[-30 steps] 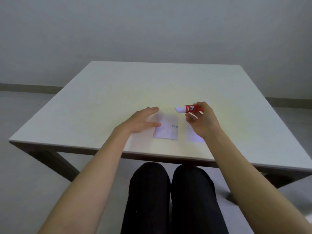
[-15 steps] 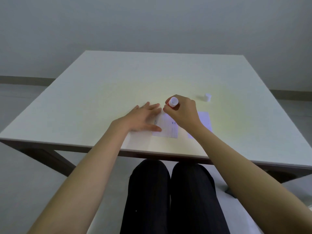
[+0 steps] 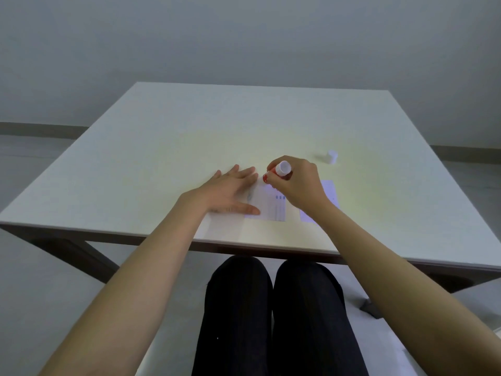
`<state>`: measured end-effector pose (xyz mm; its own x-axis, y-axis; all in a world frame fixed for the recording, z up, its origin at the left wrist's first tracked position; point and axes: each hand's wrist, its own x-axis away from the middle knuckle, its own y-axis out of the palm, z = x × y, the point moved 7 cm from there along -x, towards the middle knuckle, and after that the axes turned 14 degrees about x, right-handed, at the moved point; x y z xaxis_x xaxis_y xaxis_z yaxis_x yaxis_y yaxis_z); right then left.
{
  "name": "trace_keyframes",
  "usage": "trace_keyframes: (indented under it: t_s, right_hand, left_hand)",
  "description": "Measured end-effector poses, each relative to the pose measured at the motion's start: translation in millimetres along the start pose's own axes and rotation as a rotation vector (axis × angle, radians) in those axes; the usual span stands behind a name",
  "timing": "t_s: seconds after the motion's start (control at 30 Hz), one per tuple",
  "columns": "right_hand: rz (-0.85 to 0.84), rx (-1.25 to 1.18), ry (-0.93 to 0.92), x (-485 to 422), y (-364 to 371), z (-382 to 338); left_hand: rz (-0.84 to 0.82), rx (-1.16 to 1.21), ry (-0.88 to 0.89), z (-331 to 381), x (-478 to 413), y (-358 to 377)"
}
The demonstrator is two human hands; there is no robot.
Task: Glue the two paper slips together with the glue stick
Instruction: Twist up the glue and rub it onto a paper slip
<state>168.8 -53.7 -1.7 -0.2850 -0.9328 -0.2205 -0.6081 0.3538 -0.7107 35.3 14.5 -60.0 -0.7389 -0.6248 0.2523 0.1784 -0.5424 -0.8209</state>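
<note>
A white paper slip with faint printed marks lies near the table's front edge. My left hand rests flat on its left part, fingers spread. My right hand grips the red glue stick, white end up, its lower end down at the slip's far edge. The stick's tip is hidden by my fingers. A second white slip lies to the right, partly under my right wrist. The white cap of the glue stick stands on the table beyond my right hand.
The white table stretches bare to the far edge and to both sides. My knees in dark trousers show below the front edge. A grey wall stands behind the table.
My right hand carried the glue stick left from above the right slip down onto the left slip's far edge and turned it upright. My left hand slid further onto that slip. The camera tilted.
</note>
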Motion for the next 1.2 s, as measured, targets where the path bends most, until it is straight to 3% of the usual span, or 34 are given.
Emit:
trace_keyframes:
  t_s: [0.17,0.3,0.4,0.57,0.77,0.97,1.13,1.2]
  right_hand:
    - [-0.143,-0.043,-0.082,19.2,10.3,-7.2]
    - [-0.034,-0.135,0.079,2.1,-10.0,16.8]
    - [0.004,-0.101,0.072,9.1,-14.8,20.3]
    - [-0.190,-0.128,-0.037,28.4,-1.0,9.2]
    - [0.016,-0.083,0.089,14.6,-20.5,29.1]
    - [-0.152,-0.169,-0.030,44.0,-14.8,16.4]
    - [-0.001,-0.170,0.072,28.1,-29.0,33.5]
    - [-0.017,-0.166,0.058,33.4,-28.2,33.9]
  left_hand:
    - [-0.001,0.019,-0.015,-1.5,0.3,0.5]
    - [-0.002,-0.017,-0.019,1.1,0.8,0.5]
    - [0.018,0.002,-0.023,2.1,2.0,1.9]
    - [0.032,0.039,-0.033,0.9,2.1,-0.1]
    - [0.012,0.050,-0.032,-1.4,3.2,2.6]
    - [0.023,0.054,-0.040,3.5,4.6,0.9]
    - [0.000,0.059,-0.055,1.1,3.4,1.1]
    - [-0.004,0.072,-0.056,1.1,3.4,3.3]
